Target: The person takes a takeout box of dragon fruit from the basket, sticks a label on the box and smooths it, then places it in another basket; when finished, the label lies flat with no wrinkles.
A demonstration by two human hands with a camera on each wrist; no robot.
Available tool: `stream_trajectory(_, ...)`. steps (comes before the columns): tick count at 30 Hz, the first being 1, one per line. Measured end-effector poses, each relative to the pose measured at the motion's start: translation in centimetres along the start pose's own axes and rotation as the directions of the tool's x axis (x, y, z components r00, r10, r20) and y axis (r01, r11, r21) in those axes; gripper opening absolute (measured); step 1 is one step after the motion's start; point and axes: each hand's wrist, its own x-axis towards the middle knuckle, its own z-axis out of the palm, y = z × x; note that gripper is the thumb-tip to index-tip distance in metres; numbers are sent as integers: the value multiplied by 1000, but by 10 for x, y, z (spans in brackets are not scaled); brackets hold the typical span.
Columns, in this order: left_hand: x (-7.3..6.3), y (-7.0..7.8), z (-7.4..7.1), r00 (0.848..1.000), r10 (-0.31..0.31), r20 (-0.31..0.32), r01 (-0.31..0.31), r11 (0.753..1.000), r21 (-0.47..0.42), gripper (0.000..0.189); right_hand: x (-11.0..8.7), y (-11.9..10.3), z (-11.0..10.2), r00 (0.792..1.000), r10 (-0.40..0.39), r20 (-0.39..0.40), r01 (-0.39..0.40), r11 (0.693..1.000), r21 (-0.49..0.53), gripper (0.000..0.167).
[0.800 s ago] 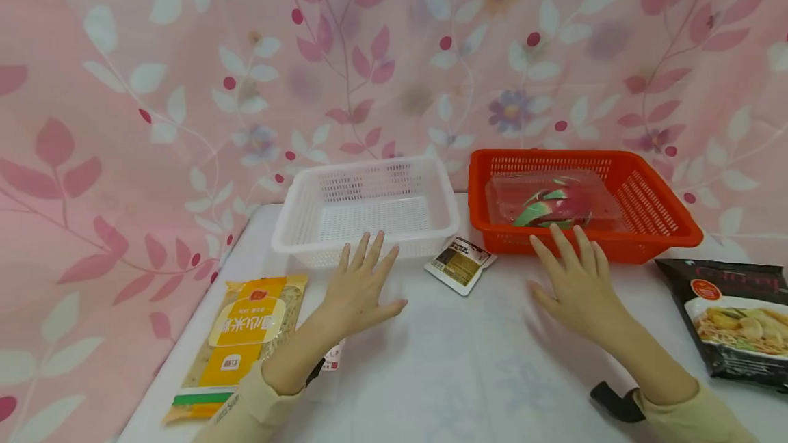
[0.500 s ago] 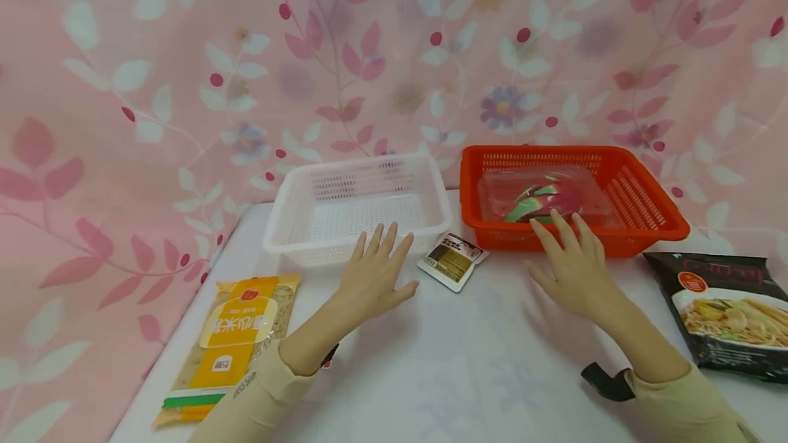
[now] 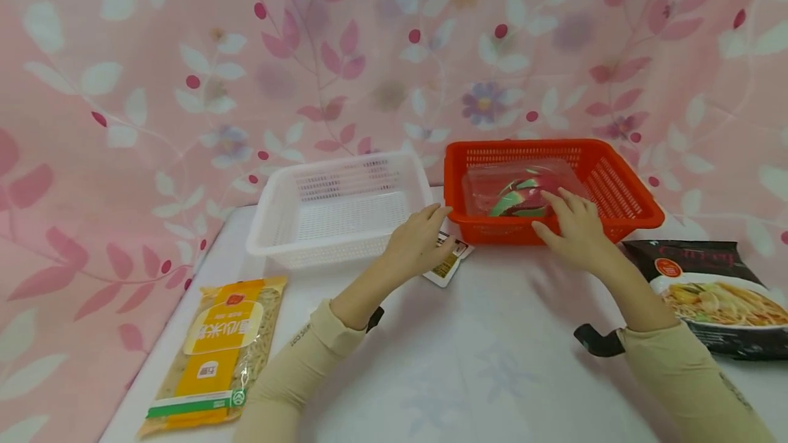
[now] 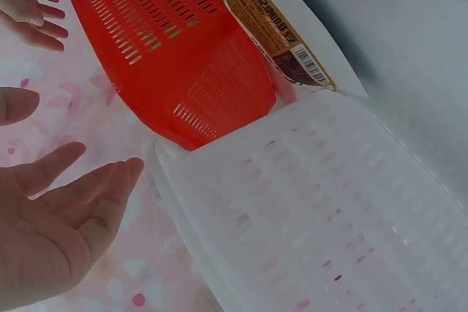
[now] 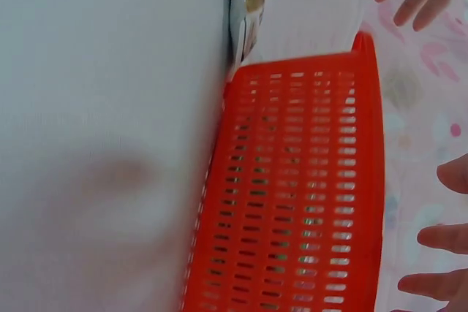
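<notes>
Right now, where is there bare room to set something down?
The widest bare patch is the white tabletop between the left sleeve and right sleeve, in front of the red basket. The white basket's floor looks bare too. It is crowded around the small packet, near both baskets; a clear box fills much of the red one.

Slotted red plastic basket (image 3: 492,232), upright, just beyond both grips: its near left corner beside the left grip (image 3: 418,241), its near rim at the right grip's (image 3: 576,234) fingers, contact unclear. Inside, ahead and left of the right grip, lies a clear pack (image 3: 482,184) showing pink-and-green fruit (image 3: 522,191).
</notes>
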Motion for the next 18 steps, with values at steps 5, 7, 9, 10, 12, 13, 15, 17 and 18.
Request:
stream_trajectory(5,36,6,6,999,39,-29,-41,998,-57,45,17,15,-2,1000,29,-7,-29,1000,11,57)
stream_trajectory(7,48,8,9,998,43,-37,-45,997,-67,44,25,21,-3,999,51,-9,-51,999,3,56)
stream_trajectory(9,58,11,13,999,33,-29,-36,995,-88,43,32,27,-3,997,71,-12,-71,997,-10,55)
stream_trajectory(10,62,12,15,999,24,-21,-26,995,-95,43,35,29,-4,996,85,-8,-85,996,-12,55)
stream_trajectory(12,69,15,19,1000,13,-4,-14,994,-104,44,41,34,-4,994,108,-4,-108,994,-17,55)
stream_trajectory(13,72,17,22,1000,7,4,-6,994,-108,44,44,37,-4,992,125,0,-125,992,-14,55)
stream_trajectory(15,77,20,27,1000,-4,23,7,994,-108,44,49,41,-5,988,155,12,-155,988,-4,55)
stream_trajectory(17,81,23,31,999,-17,46,22,994,-106,45,52,44,-6,983,180,26,-180,984,-5,55)
stream_trajectory(18,82,25,32,998,-27,59,33,994,-106,46,53,46,-6,982,188,32,-188,982,-8,55)
